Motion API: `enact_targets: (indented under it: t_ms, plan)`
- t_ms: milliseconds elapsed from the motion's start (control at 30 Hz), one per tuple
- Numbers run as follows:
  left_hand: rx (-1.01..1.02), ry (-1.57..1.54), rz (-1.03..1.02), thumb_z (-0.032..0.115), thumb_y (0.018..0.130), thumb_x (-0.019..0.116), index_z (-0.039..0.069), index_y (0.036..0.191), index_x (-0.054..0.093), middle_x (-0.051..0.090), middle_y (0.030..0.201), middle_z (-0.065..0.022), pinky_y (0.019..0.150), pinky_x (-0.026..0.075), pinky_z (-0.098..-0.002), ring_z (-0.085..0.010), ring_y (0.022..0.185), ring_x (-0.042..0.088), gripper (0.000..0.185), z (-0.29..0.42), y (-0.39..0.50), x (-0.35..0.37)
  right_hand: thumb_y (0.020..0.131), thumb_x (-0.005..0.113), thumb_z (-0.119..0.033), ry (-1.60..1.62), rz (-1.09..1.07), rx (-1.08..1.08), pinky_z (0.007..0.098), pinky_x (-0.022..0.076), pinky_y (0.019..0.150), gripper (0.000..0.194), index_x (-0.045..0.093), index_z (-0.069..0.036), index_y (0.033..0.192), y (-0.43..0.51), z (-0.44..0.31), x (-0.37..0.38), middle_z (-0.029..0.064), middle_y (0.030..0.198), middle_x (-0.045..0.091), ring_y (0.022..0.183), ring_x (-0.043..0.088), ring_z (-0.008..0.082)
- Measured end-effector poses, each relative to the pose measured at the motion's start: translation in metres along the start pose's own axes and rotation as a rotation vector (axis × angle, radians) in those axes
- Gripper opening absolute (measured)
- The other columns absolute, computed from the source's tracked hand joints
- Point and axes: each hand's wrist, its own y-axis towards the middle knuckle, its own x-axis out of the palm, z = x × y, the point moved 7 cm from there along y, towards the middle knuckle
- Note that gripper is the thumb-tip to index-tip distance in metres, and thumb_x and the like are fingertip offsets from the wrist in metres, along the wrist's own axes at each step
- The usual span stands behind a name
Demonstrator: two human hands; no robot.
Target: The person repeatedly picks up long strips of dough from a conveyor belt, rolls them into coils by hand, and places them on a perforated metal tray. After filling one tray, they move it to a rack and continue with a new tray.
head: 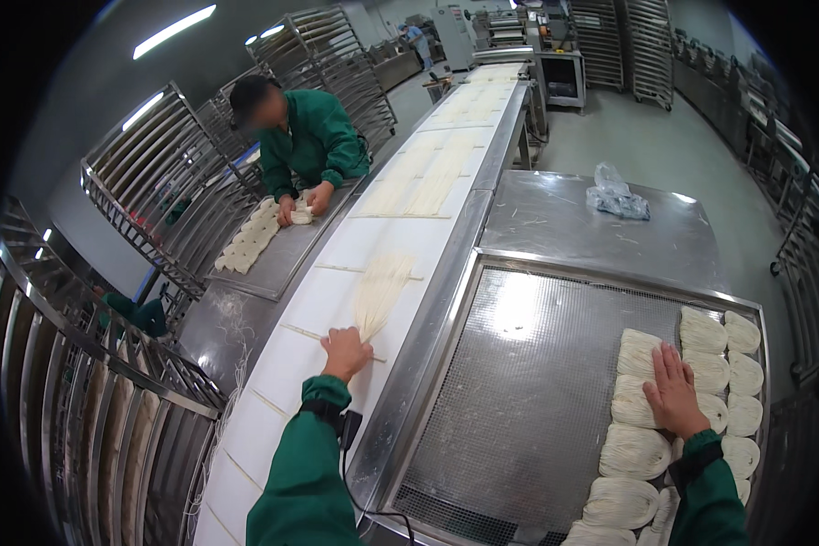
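Observation:
My left hand (pixel 347 353) grips the near end of a strand bundle of pale noodles (pixel 384 290) on the white conveyor belt (pixel 327 293). The bundle fans out along the belt away from me. My right hand (pixel 676 392) lies palm down with fingers extended on the folded noodle portions (pixel 638 351) at the right of the mesh tray (pixel 512 396). Those portions sit in rows along the tray's right side, and my right forearm hides some of them. Nothing shows as gripped in the right hand, though its palm side is hidden.
Across the belt a co-worker (pixel 314 136) in green handles noodle portions on another tray (pixel 293 259). A clear plastic bag (pixel 614 194) lies on the steel table (pixel 553 225). Metal racks (pixel 170 191) stand at left. A cable hangs from my left wrist. More noodle sheets (pixel 423 170) lie farther up the belt.

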Motion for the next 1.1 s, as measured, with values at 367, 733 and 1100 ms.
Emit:
enact_targets:
  t_ms: [367,733,1100]
  plan:
    - [0.358,-0.892,-0.153,0.013,0.091,0.055,0.003,0.137,0.037,0.062,0.078,-0.0104,0.062,0.053,-0.0336,-0.0171,0.064,0.061,0.050,0.154,-0.035,-0.244,0.095,0.071,-0.026,0.397,0.246,-0.271,0.0468,0.0331,0.119,0.068,0.045,-0.003,0.152,0.051,-0.102,-0.137,0.0204,0.154,0.050,0.142,0.047,0.0370]
    - [0.717,-1.785,-0.382,0.011,0.105,0.054,0.000,0.144,0.036,0.054,0.080,-0.0030,0.079,0.062,-0.0373,-0.0128,0.072,0.060,0.045,0.380,-0.036,-0.253,0.084,0.056,0.005,0.153,0.512,-0.147,0.0458,0.0487,0.086,0.048,0.056,-0.001,0.131,0.087,-0.087,-0.160,0.0149,0.099,0.067,0.100,0.067,0.0362]
    - [0.630,-0.934,-0.123,0.012,0.088,0.063,-0.002,0.130,0.046,0.071,0.085,-0.0278,0.076,0.059,-0.0483,-0.0440,0.079,0.072,0.047,0.466,0.021,-0.123,0.083,0.081,-0.031,0.059,0.156,-0.143,0.0466,0.0394,0.106,0.053,0.061,-0.005,0.126,0.105,0.044,-0.047,0.0130,0.124,0.059,0.123,0.055,0.0332]
